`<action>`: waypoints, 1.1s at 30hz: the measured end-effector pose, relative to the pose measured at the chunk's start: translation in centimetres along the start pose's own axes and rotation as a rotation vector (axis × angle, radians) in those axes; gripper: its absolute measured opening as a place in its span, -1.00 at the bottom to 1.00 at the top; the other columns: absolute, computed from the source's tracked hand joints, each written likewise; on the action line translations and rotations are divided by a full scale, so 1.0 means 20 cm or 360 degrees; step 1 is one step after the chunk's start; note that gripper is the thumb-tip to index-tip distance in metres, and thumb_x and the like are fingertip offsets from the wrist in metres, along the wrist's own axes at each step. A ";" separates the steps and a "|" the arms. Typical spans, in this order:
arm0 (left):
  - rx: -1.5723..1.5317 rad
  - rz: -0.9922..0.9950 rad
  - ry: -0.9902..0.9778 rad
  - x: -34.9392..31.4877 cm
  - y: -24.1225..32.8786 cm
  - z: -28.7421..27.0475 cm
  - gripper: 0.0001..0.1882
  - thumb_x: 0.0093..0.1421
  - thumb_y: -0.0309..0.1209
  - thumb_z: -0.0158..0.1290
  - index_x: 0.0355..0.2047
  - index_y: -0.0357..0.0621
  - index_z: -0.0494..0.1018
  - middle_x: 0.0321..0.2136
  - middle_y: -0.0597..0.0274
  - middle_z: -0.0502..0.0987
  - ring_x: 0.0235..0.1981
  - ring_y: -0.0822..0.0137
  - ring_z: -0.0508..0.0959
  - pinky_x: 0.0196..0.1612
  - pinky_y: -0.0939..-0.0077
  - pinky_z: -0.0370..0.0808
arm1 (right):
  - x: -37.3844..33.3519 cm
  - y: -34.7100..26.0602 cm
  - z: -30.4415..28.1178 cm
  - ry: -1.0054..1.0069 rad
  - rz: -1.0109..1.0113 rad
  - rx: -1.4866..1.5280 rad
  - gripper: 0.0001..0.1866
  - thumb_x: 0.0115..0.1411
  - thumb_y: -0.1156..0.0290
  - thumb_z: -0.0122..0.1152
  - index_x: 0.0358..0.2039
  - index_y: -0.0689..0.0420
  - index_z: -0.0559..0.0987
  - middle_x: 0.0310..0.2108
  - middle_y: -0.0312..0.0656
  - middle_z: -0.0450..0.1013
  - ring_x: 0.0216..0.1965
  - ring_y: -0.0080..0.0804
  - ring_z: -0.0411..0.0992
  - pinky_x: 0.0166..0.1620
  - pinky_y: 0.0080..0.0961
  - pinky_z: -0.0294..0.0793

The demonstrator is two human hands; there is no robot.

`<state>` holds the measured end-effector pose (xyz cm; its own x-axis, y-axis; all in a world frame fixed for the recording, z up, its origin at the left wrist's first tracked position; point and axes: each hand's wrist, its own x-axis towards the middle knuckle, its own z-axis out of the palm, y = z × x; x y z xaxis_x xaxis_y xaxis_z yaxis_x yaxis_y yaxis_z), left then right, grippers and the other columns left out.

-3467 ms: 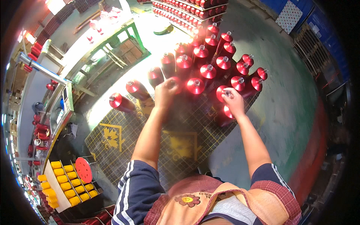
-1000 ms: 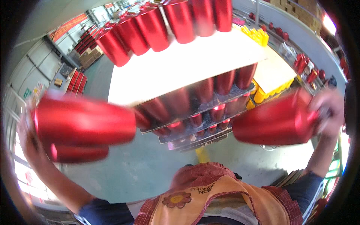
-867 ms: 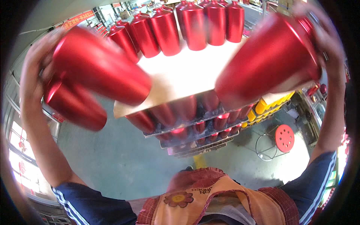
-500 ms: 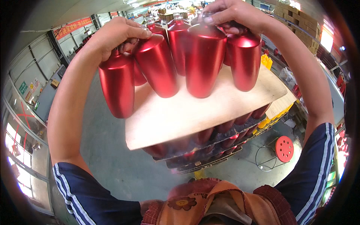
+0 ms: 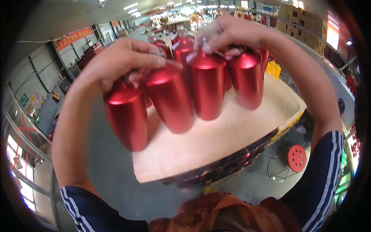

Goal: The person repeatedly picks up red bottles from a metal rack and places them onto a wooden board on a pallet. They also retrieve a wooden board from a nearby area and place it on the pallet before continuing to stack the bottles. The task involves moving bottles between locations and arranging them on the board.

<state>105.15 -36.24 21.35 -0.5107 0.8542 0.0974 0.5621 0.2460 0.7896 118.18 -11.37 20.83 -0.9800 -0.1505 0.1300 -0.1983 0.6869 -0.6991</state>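
Gripping red cylinders by their necks | left hand (image 5: pixel 123 62) at 10 o'clock grasps two cylinders (image 5: pixel 148 108) | right hand (image 5: pixel 235 33) at 1 o'clock clasps two more (image 5: pixel 228 83) | wooden board (image 5: pixel 232 139) beneath

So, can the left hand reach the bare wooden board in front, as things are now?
Probably not directly. The left hand is full: it grips the tops of two red cans, and these hang between it and the wooden board. The board itself lies bare just beyond the cans.
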 end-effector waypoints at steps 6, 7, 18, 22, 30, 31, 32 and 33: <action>-0.0249 0.0081 0.0304 -0.03 -0.03 -0.05 -0.61 0.19 -0.21 0.15 -0.14 -0.29 0.49 -0.72 0.51 0.26 -0.78 0.64 0.15 -0.71 0.70 0.08 | -0.08 0.02 -0.08 0.0269 -0.0076 0.0191 -0.55 0.15 0.30 0.25 0.02 0.26 0.53 -0.66 -0.30 0.34 -0.77 -0.71 0.15 -0.66 -0.71 0.10; -0.0289 0.0087 0.0369 -0.03 -0.04 -0.07 -0.61 0.19 -0.22 0.14 -0.13 -0.29 0.48 -0.72 0.51 0.24 -0.78 0.63 0.15 -0.71 0.70 0.08 | -0.09 0.03 -0.09 0.0312 -0.0077 0.0243 -0.55 0.16 0.31 0.25 0.03 0.27 0.52 -0.64 -0.29 0.34 -0.77 -0.71 0.14 -0.65 -0.71 0.09; -0.0359 0.0422 0.0452 -0.07 -0.24 -0.12 -0.58 0.21 -0.24 0.09 -0.03 -0.30 0.43 -0.31 0.24 0.51 -0.32 0.54 0.44 -0.26 0.57 0.55 | -0.12 0.26 -0.14 0.0817 -0.0273 0.0462 -0.53 0.28 0.19 0.10 0.11 0.18 0.44 -0.24 -0.20 0.47 -0.30 -0.54 0.46 -0.23 -0.64 0.52; -0.0264 0.0524 0.0582 -0.16 -0.38 -0.13 -0.43 0.10 -0.22 0.13 0.07 -0.30 0.36 0.01 0.07 0.45 0.08 0.25 0.42 0.20 0.37 0.29 | -0.28 0.35 -0.08 0.1100 -0.0344 0.0211 -0.36 0.18 0.15 0.22 0.19 0.20 0.32 0.11 -0.09 0.33 0.03 -0.43 0.38 0.02 -0.48 0.48; -0.0355 0.0500 0.0472 -0.28 -0.76 0.03 0.01 -0.13 0.02 0.37 0.22 -0.27 0.21 0.04 0.17 0.43 0.06 0.28 0.43 0.14 0.36 0.33 | -0.42 0.55 0.36 0.1330 0.0261 0.0034 -0.02 -0.13 0.30 0.53 0.26 0.15 0.17 0.13 -0.07 0.33 0.16 -0.29 0.31 0.22 -0.34 0.26; -0.0386 0.0475 0.0479 -0.28 -0.78 0.05 -0.03 -0.12 -0.01 0.36 0.20 -0.26 0.22 0.02 0.19 0.43 0.03 0.29 0.44 0.12 0.38 0.34 | -0.42 0.56 0.38 0.1365 0.0206 0.0066 -0.07 -0.13 0.29 0.52 0.21 0.19 0.20 0.09 -0.07 0.35 0.12 -0.31 0.33 0.20 -0.35 0.28; -0.0384 0.0484 0.0518 -0.28 -0.80 0.06 -0.06 -0.10 -0.04 0.35 0.19 -0.26 0.23 0.01 0.19 0.43 0.01 0.29 0.44 0.11 0.38 0.34 | -0.42 0.57 0.40 0.1406 0.0171 0.0074 -0.12 -0.13 0.27 0.51 0.17 0.22 0.24 0.06 -0.07 0.36 0.09 -0.32 0.36 0.17 -0.37 0.31; -0.0373 0.0470 0.0558 -0.28 -0.82 0.07 -0.10 -0.09 -0.06 0.35 0.18 -0.26 0.23 0.00 0.20 0.43 0.00 0.30 0.44 0.10 0.39 0.34 | -0.41 0.57 0.41 0.1447 0.0127 0.0083 -0.16 -0.13 0.25 0.51 0.12 0.26 0.28 0.03 -0.07 0.38 0.05 -0.33 0.38 0.15 -0.38 0.33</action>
<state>99.68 -44.34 7.13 -0.5620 0.6571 0.5023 0.5750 -0.1261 0.8084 124.04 -8.06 6.03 -0.6300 0.5295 0.5681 -0.1499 0.6348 -0.7580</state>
